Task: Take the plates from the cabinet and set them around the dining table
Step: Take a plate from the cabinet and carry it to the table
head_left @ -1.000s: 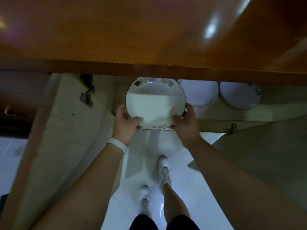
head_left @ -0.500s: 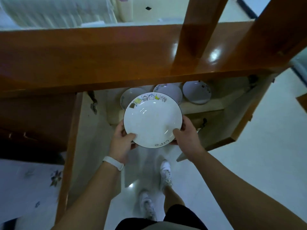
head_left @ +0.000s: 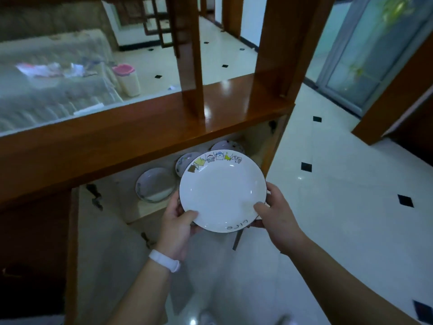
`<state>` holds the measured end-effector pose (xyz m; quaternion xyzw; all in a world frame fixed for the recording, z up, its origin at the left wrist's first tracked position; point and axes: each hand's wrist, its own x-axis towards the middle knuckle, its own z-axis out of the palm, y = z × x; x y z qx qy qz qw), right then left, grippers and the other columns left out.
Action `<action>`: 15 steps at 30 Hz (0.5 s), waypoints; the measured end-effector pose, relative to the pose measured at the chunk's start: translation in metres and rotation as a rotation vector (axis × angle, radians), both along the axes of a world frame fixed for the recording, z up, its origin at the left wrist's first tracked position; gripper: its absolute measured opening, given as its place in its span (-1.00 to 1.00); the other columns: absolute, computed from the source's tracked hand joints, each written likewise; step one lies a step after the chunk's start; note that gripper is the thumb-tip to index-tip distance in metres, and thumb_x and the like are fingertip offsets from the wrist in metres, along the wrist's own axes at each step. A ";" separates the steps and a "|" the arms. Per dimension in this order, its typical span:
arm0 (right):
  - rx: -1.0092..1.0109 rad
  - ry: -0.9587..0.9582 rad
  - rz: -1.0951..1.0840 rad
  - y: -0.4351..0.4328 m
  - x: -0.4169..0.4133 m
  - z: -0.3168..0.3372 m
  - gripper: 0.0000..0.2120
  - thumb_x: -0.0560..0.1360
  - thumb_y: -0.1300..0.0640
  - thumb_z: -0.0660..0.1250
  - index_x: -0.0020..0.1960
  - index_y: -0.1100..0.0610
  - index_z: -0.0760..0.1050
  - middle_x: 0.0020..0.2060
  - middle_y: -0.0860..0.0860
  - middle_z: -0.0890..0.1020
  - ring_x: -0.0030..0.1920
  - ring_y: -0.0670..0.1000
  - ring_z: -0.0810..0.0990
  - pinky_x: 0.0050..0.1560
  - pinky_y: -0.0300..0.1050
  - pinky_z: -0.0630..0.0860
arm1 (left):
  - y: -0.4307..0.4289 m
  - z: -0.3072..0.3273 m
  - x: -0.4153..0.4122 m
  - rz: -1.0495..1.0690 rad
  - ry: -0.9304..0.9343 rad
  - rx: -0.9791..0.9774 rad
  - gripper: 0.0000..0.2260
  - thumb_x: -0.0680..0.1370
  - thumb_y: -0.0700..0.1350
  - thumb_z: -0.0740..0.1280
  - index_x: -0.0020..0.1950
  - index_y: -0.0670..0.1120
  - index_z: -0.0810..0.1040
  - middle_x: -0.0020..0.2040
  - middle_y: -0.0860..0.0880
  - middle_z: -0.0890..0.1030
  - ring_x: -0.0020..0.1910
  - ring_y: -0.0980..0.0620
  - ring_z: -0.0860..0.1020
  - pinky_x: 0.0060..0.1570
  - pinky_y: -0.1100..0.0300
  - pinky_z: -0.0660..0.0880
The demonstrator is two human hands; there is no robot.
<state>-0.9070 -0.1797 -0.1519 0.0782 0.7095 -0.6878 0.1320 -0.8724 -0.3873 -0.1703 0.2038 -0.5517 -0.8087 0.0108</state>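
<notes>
I hold a white plate (head_left: 222,191) with a dark rim and small coloured drawings along its far edge, face up in front of the open cabinet (head_left: 140,146). My left hand (head_left: 177,224) grips its near left edge, thumb on top; a white band circles that wrist. My right hand (head_left: 275,214) grips its near right edge. Three more plates remain on the cabinet shelf: one at the left (head_left: 154,184), one in the middle (head_left: 185,160) and one behind (head_left: 226,144), the last two partly hidden by the held plate.
The cabinet's left door (head_left: 110,254) hangs open beside my left arm. Wooden posts (head_left: 191,55) rise from the cabinet top. Beyond it are a covered sofa (head_left: 51,85) and a pale bin with a pink rim (head_left: 127,79). White tiled floor (head_left: 351,195) spreads to the right, a glass door (head_left: 365,50) behind.
The plate has come out from under the cabinet top and away from the shelf, still in both hands. My view has lifted and swung right, showing the room beyond.
</notes>
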 end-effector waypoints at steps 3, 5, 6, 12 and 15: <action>-0.057 0.011 -0.095 0.047 0.009 0.007 -0.52 0.51 0.36 0.17 0.29 -0.11 0.39 0.15 -0.03 0.57 0.10 0.04 0.60 -0.20 -0.01 0.67 | 0.046 0.016 -0.005 -0.055 0.018 -0.024 -0.45 0.34 -0.32 0.28 0.25 0.11 0.52 0.11 -0.02 0.65 0.09 -0.22 0.59 0.04 -0.36 0.47; -0.090 0.016 -0.155 0.083 0.015 0.010 -0.51 0.50 0.37 0.17 0.31 -0.08 0.39 0.16 0.02 0.57 0.11 0.06 0.61 -0.20 0.01 0.67 | 0.083 0.022 -0.008 -0.075 0.026 -0.025 -0.46 0.41 -0.40 0.25 0.28 0.08 0.51 0.12 -0.03 0.65 0.09 -0.24 0.59 0.06 -0.34 0.46; -0.101 0.015 -0.174 0.102 0.019 0.012 -0.52 0.50 0.37 0.17 0.29 -0.08 0.40 0.16 0.03 0.57 0.11 0.06 0.61 -0.21 -0.01 0.67 | 0.102 0.025 -0.008 -0.084 0.026 -0.017 -0.46 0.45 -0.44 0.22 0.27 0.08 0.52 0.10 -0.02 0.65 0.06 -0.23 0.59 0.05 -0.28 0.48; -0.137 0.048 -0.304 0.226 0.041 0.024 -0.52 0.49 0.37 0.20 0.25 -0.11 0.43 0.12 0.10 0.58 0.11 0.12 0.62 -0.15 0.02 0.67 | 0.225 0.042 -0.009 -0.236 0.055 0.029 -0.45 0.48 -0.45 0.18 0.32 0.05 0.50 0.16 -0.02 0.64 0.11 -0.17 0.60 0.02 -0.22 0.53; -0.148 0.070 -0.380 0.288 0.057 0.027 -0.51 0.48 0.37 0.20 0.30 -0.06 0.41 0.11 0.13 0.57 0.12 0.14 0.61 -0.16 -0.01 0.66 | 0.288 0.045 -0.011 -0.333 0.086 0.054 -0.43 0.48 -0.46 0.18 0.34 0.05 0.49 0.16 -0.01 0.64 0.06 -0.13 0.59 -0.10 -0.03 0.60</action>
